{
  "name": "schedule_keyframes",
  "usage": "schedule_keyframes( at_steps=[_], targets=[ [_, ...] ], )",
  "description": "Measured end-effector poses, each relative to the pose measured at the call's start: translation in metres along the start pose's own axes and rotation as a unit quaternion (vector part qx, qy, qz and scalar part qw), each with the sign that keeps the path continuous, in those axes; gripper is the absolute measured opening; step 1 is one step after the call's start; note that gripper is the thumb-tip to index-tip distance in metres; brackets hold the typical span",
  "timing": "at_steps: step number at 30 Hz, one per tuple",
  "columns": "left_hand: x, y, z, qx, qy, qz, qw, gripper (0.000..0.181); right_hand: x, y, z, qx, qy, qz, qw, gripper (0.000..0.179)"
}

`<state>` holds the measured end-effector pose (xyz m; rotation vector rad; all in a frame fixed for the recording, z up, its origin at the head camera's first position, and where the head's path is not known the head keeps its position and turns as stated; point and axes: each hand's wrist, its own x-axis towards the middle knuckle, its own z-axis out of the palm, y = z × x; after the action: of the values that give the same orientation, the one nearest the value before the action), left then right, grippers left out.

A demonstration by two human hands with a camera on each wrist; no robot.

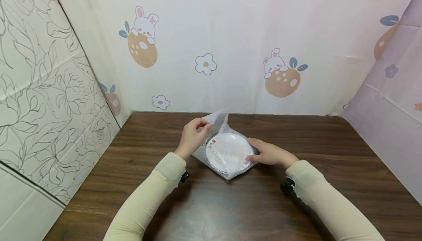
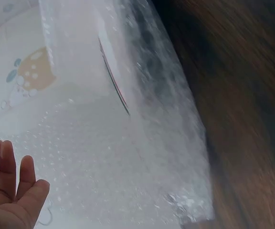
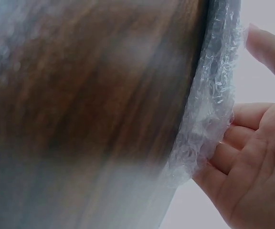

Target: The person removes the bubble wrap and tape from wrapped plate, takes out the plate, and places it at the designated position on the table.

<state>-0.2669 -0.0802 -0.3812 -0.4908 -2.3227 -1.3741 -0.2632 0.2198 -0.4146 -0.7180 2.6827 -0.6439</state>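
A round white plate [image 1: 228,149] with a blue rim and red markings lies on the table, with clear bubble wrap [image 1: 220,118] around it. One flap of the wrap stands raised at the plate's far left. At this flap, my left hand [image 1: 193,136] has thumb and fingertips drawn together, pinching the film near its edge. The wrap [image 2: 94,143] fills much of the left wrist view, with the hand [image 2: 15,191] at its lower left. My right hand [image 1: 271,154] grips the wrapped plate's right side, thumb on top. Its fingers [image 3: 228,155] lie against the wrap in the right wrist view.
The dark wooden table [image 1: 211,211] extends around the plate. Behind it hangs a white curtain [image 1: 230,50] printed with rabbits and fruit. A panel with line-drawn flowers [image 1: 49,87] stands at the left, and pale cloth [image 1: 392,98] at the right.
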Motion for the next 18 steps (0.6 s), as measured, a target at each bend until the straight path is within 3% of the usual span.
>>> schedule_keyframes(
  at_steps=[8, 18],
  targets=[
    [0.005, -0.014, -0.008, 0.022, -0.005, -0.035, 0.9991, 0.013, 0.0, -0.001, 0.0, -0.001, 0.0, 0.004, 1.0, 0.09],
    [0.007, -0.03, -0.014, 0.084, -0.088, -0.101, 0.9874, 0.032, -0.001, -0.004, -0.002, 0.004, -0.006, 0.013, 0.9999, 0.09]
  ],
)
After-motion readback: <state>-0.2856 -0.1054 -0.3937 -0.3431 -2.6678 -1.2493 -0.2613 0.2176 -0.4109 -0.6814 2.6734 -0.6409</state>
